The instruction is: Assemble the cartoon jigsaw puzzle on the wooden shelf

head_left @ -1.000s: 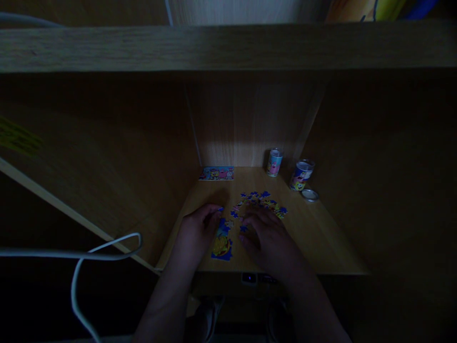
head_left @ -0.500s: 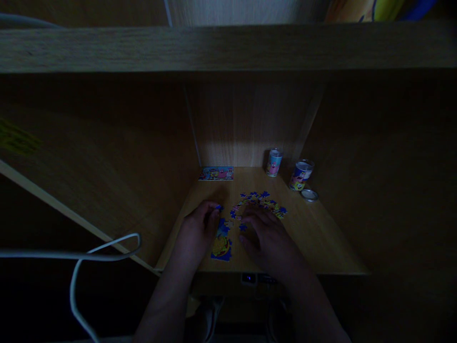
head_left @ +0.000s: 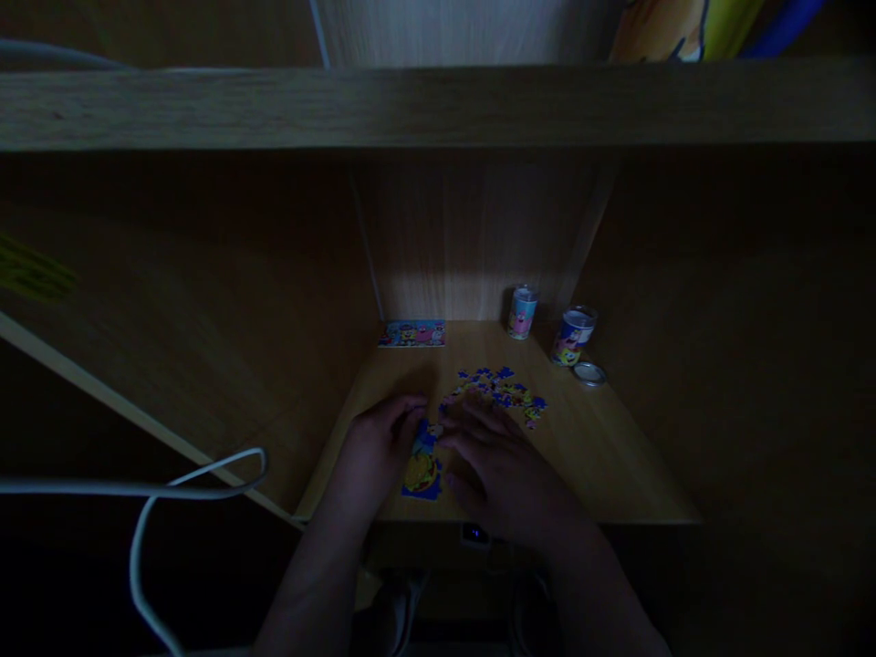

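Note:
A partly joined jigsaw block (head_left: 421,470), yellow and blue, lies near the front edge of a wooden desk (head_left: 602,456). My left hand (head_left: 373,447) rests at its left side, fingers curled with their tips at the block's top edge. My right hand (head_left: 499,465) lies flat just right of the block, fingers stretched toward its upper part. Several loose blue and yellow pieces (head_left: 499,388) are scattered beyond my fingers. The scene is very dim, so I cannot see whether a piece sits under either hand.
A cartoon picture card (head_left: 412,333) lies at the desk's back left. Two small printed tins (head_left: 522,311) (head_left: 573,335) stand at the back right, a round lid (head_left: 589,373) beside them. A wooden shelf (head_left: 438,105) crosses overhead. A white cable (head_left: 192,484) loops at left.
My right hand has slid left, closer to the joined block. My left hand has hardly moved. The view has shifted slightly.

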Available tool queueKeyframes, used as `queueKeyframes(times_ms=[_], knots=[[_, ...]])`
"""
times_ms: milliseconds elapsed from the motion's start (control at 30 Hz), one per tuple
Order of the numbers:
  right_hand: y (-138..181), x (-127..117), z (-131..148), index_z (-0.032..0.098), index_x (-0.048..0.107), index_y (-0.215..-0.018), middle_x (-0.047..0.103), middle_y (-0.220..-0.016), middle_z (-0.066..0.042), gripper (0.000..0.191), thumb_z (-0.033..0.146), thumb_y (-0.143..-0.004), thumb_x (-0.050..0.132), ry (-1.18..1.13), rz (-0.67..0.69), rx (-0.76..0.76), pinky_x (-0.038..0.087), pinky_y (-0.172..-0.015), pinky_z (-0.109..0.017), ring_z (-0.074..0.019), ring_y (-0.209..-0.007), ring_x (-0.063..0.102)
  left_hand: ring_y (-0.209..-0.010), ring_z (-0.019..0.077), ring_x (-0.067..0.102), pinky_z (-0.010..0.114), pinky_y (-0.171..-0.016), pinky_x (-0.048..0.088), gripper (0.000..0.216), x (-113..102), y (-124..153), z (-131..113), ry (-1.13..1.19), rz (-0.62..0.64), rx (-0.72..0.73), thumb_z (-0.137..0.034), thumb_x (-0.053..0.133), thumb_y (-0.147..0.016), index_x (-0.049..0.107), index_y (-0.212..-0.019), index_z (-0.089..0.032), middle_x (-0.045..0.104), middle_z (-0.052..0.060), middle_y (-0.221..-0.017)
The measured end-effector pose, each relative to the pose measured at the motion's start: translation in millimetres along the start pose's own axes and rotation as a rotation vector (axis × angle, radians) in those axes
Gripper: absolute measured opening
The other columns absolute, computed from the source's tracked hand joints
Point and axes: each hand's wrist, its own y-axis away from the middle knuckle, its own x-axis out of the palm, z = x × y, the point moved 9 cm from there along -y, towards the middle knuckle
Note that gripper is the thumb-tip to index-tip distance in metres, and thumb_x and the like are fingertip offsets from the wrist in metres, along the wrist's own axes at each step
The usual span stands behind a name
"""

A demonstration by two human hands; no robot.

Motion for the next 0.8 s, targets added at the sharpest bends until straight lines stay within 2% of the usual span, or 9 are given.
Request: queueKeyframes(times_ms=[133,367,667,800], knots=[[0,2,-2,0.031,0.067,-0.148,0.060,-0.170,-0.002,0.041,0.031,-0.108,0.064,-0.004,0.011,0.007,0.025,-0.144,-0.060,-0.0270,-0.172,0.033,-0.107,0.0255,0.086,0.039,-0.104,0.067,0.025,0,0,3,0.001,-0.006,0.006,-0.024,0.064,-0.105,0.083,-0.121,-0.028,0.088,0.003,-0.120],[-1,3,-3,0.029,0.065,-0.154,0.064,-0.166,-0.004,0.047,0.037,-0.108,0.067,-0.040,0.021,-0.015,0.022,-0.145,-0.059,-0.0282,-0.169,0.038,-0.107,0.0248,0.086,0.038,-0.103,0.069,0.028,1,0,3,0.003,0.006,0.036,-0.024,0.063,-0.106,0.086,-0.123,-0.027,0.088,0.004,-0.121],[1,2,-8,0.025,0.058,-0.163,0.059,-0.171,-0.008,0.063,0.036,-0.104,0.074,0.001,-0.043,0.023,0.034,-0.141,-0.058,-0.0309,-0.167,0.042,-0.108,0.0252,0.085,0.039,-0.103,0.068,0.021,-1,1,6,0.003,-0.030,0.022,-0.029,0.069,-0.107,0.086,-0.118,-0.027,0.088,0.004,-0.120],[0,-2,-17,0.024,0.057,-0.164,0.059,-0.170,-0.011,0.061,0.031,-0.106,0.069,0.002,-0.136,0.091,0.039,-0.139,-0.058,-0.0303,-0.163,0.049,-0.105,0.0239,0.086,0.037,-0.100,0.068,0.022,-2,1,5,0.003,-0.029,0.002,-0.026,0.067,-0.107,0.086,-0.117,-0.028,0.089,0.003,-0.117]])
